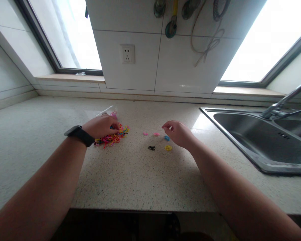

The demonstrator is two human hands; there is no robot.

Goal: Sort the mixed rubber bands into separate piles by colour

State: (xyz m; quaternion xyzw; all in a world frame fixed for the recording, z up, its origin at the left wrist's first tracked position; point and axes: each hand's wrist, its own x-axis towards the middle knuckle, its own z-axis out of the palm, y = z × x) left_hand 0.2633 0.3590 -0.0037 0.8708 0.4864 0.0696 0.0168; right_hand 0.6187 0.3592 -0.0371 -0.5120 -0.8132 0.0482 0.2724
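A heap of small multicoloured rubber bands (115,138) lies on the speckled counter, partly under my left hand (103,125). The fingers of that hand are curled and closed in among the bands; exactly which ones they grip is hidden. My right hand (177,132) hovers just above a small blue group of bands (167,138), thumb and index finger pinched together. Whatever that pinch may hold is too small to make out. Around it lie a yellow group (168,147), a black group (152,148), a pink group (156,134) and a brighter pink one (145,134).
A clear plastic bag (110,109) lies behind the heap. To the right, a steel double sink (240,140) with a faucet (278,107) is set into the counter (130,180). A tiled wall with a power socket (127,54) stands behind, between two windows.
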